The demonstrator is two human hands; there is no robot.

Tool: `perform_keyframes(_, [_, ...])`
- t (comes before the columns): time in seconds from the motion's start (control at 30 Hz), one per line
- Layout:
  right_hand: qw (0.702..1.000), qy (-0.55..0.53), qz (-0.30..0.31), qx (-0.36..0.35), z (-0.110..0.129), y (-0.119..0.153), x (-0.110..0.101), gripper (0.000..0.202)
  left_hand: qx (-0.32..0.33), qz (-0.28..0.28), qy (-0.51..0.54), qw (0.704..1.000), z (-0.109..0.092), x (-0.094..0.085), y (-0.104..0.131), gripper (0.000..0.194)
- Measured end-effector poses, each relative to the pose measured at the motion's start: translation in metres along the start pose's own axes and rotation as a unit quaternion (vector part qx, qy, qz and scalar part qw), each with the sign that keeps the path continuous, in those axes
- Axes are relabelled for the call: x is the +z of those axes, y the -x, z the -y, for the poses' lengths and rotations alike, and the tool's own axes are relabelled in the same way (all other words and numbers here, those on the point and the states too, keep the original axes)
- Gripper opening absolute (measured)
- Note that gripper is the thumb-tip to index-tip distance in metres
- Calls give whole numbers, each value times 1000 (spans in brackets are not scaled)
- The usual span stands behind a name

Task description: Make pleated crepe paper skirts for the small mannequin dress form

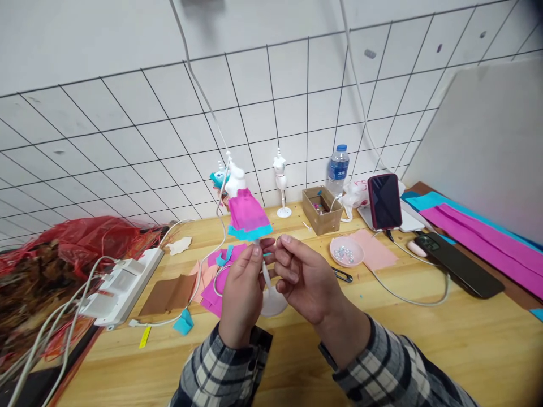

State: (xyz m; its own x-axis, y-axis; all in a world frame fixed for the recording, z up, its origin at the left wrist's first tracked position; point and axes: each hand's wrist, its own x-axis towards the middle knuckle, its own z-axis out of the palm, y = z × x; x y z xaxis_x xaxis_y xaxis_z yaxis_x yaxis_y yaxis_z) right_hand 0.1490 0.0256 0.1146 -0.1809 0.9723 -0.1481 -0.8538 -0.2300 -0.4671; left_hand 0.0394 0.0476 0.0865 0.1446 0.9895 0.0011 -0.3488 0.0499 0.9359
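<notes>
My left hand grips the tilted white dress form by its stand, just below the magenta skirt with its turquoise hem. The thumb and forefinger of my right hand are closed together beside it (I can't tell whether anything is pinched between them). On the table, the pink dish of shiny beads sits near my right hand, touching peach fabric.

White gridded tile wall: bright, soft shadow above
Pale wooden tabletop: softly lit
Right corners: darkened
</notes>
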Motion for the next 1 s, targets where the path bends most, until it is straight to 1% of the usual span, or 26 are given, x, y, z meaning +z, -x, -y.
perform_keyframes(0.03, [999,22,-6,-26,1,2,1,19,-7,-1,11,1000,-2,-1,0,31])
perform_keyframes(0.1, [989,93,-24,-112,3,6,2,21,-20,0,9,1000,-6,-2,2,29])
perform_keyframes(0.17, [961,181,-34,-204,5,9,1,18,-40,9,-15,999,-10,-3,5,27])
perform_keyframes(0.2, [946,220,-32,-237,7,10,0,17,-53,15,-23,998,-13,-4,7,27])
perform_keyframes(0.27, [923,273,-23,-271,10,11,-3,16,-83,35,-16,996,-17,-5,11,26])
perform_keyframes(0.37, [901,325,-31,-286,13,11,-6,16,-126,70,2,990,-22,-4,16,24])
perform_keyframes(0.4, [882,359,-43,-302,14,11,-6,13,-135,78,-2,988,-24,-4,17,23])
perform_keyframes(0.43, [851,403,-58,-332,15,11,-6,8,-141,83,-9,986,-26,-3,18,24])
perform_keyframes(0.47, [804,456,-69,-376,16,11,-7,9,-145,87,-18,985,-27,-3,19,24])
perform_keyframes(0.5, [742,512,-73,-427,18,11,-7,16,-146,90,-27,985,-29,-2,19,24])
perform_keyframes(0.53, [670,562,-72,-479,19,11,-7,23,-144,93,-35,985,-30,-2,20,24])
perform_keyframes(0.57, [598,602,-66,-525,20,10,-8,28,-141,95,-42,985,-31,-2,21,23])
perform_keyframes(0.6, [535,631,-57,-559,21,10,-9,29,-137,97,-49,985,-32,-1,22,23])
perform_keyframes(0.63, [487,651,-49,-580,22,9,-10,28,-135,99,-54,984,-33,-1,24,24])
perform_keyframes(0.67, [456,664,-47,-591,22,8,-12,27,-134,102,-60,984,-34,-1,26,25])
perform_keyframes(0.7, [437,672,-51,-596,22,8,-13,26,-135,105,-66,983,-35,0,27,25])
perform_keyframes(0.73, [426,676,-55,-599,22,7,-14,26,-136,108,-69,982,-36,0,29,26])
perform_keyframes(0.8, [415,678,-61,-604,21,7,-16,25,-139,112,-74,981,-38,0,31,26])
perform_keyframes(0.87, [412,674,-66,-609,20,7,-16,23,-141,117,-77,980,-39,0,32,26])
perform_keyframes(1.0, [417,663,-70,-617,20,8,-15,20,-142,122,-87,978,-40,0,32,26])
